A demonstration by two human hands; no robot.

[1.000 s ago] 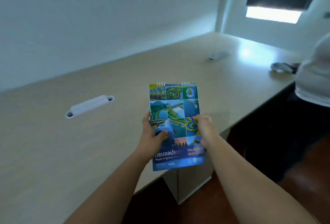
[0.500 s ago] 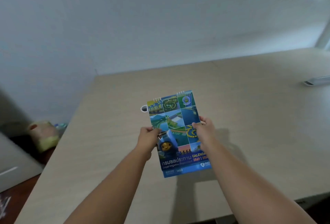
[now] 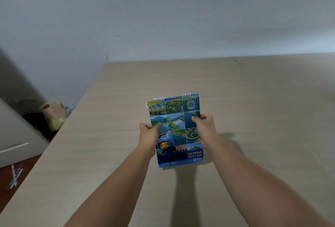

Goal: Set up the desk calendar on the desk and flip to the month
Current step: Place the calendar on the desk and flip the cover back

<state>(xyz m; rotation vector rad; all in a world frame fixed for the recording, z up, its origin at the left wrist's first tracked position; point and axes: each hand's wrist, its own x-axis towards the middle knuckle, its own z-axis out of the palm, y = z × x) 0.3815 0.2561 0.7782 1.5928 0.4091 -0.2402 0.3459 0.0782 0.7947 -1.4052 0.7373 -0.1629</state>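
The desk calendar is a blue spiral-bound pad with a cover of small photo tiles and a cartoon mascot. It is held closed and flat above the light wooden desk, spiral edge away from me. My left hand grips its left edge, thumb on the cover. My right hand grips its right edge the same way. The calendar's shadow falls on the desk below it.
A white wall runs along the desk's far edge. Left of the desk, a pale yellow-green object sits on the floor beside a white cabinet. The desk's left edge slants from the wall toward me.
My view has swung left across the desk, so the window, the other person and the white objects have left the frame. Both hands have slid up to the calendar's side edges.
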